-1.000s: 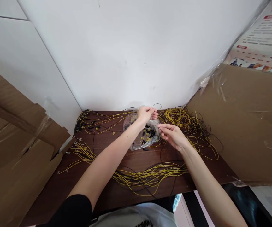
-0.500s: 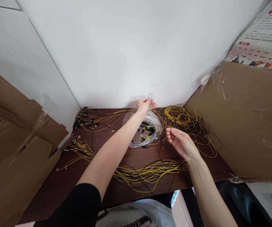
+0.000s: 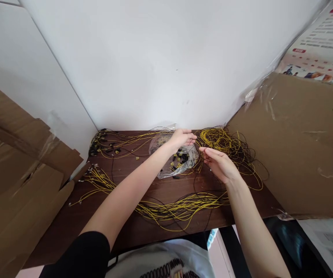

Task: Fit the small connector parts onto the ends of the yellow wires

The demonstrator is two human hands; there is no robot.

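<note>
Shows right and left grips in relation to the wire. Places the yellow-and-black wire tangle just beyond and to the right of the right hand — nearer to this one than to the left hand, with loose loops trailing past the right wrist and no single long axis. Puts the fingertips of the two near each other but apart, the left farther from the body. Records right thumb and forefinger as pressed together at the tips, apparently on a thin black wire, visible as a stretch below the pinch over the tabletop; too fine to trace up to the fingers with certainty. Records left fingers as extended and slightly curled; cannot tell from this angle whether pinching a strand. Shows the clear plastic bag of yellow and black connectors to the left of the right pinch, partly hidden by left wrist and forearm. Sets the wire bundle on the near side of both grips — long axis running left to right, crossing under the left forearm toward pale-tipped ends well left of either.
</note>
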